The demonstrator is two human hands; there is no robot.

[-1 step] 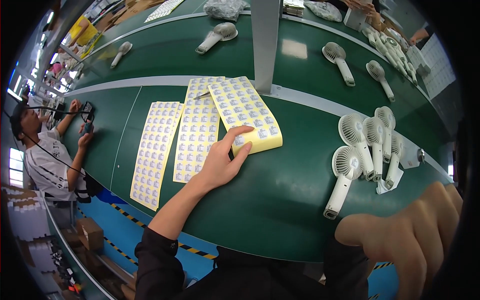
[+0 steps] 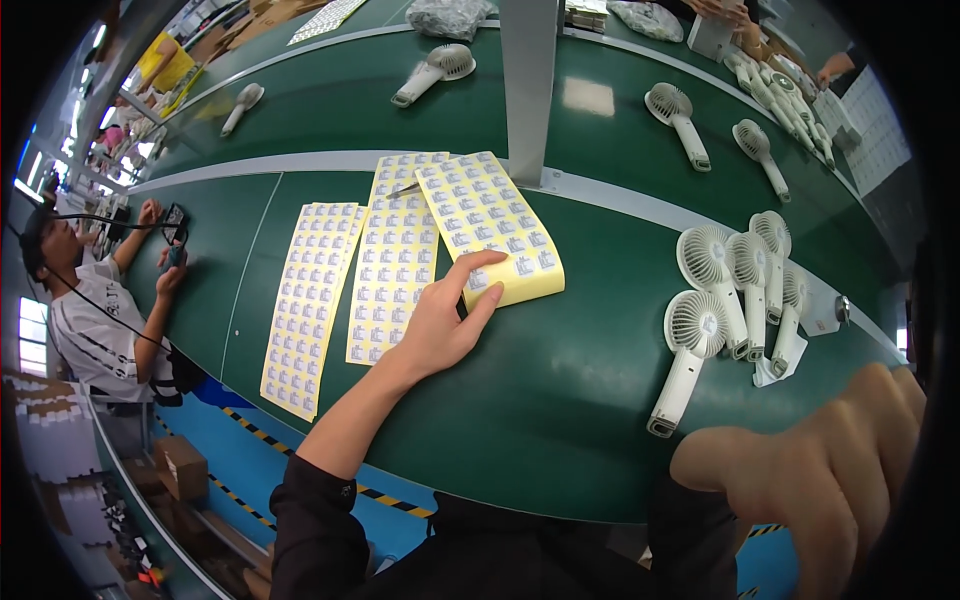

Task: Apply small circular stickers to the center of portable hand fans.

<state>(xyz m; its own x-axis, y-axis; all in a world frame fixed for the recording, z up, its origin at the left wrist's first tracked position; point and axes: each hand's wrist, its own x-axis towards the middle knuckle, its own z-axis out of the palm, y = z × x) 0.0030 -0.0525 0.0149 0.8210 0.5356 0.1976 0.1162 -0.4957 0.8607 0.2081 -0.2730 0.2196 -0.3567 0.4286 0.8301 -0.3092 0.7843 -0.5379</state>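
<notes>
Left fingers (image 2: 474, 263) clamp a curled label sheet (image 2: 495, 215); white fans (image 2: 695, 325) lie near right fingers (image 2: 828, 505), grip unclear.

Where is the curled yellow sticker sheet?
The sheet lies upper-middle in the head view, near the grey post, its curled end in the bare left hand.

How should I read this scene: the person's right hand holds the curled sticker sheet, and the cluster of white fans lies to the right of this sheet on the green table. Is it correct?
Not quite: the left hand holds the curled sticker sheet, as the head view shows. The cluster of white fans does lie to its right on the green table.
</notes>
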